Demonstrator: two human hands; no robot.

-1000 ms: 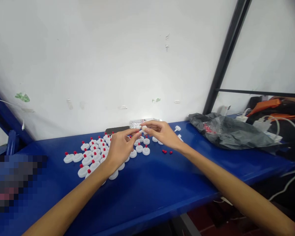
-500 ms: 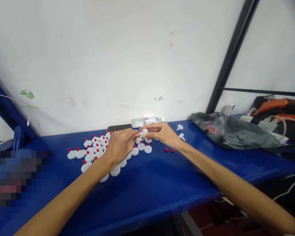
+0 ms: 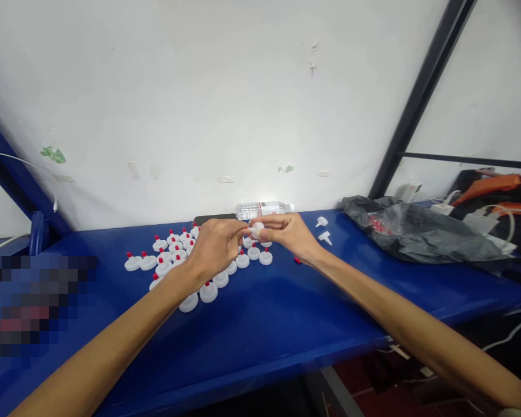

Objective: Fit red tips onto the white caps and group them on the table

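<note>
Blue table, hands on cap

A deep, plain blue is seen on the table, and the caps set out on it are white, each tipped with a small red nozzle. The cap pinched between the hands appears to be white too, though it is mostly covered. The bag is dark grey with red showing through, and the bottle is clear.

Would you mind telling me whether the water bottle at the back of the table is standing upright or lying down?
Lying down: the water bottle rests on its side along the wall, cap pointing right, on the blue table.
</note>
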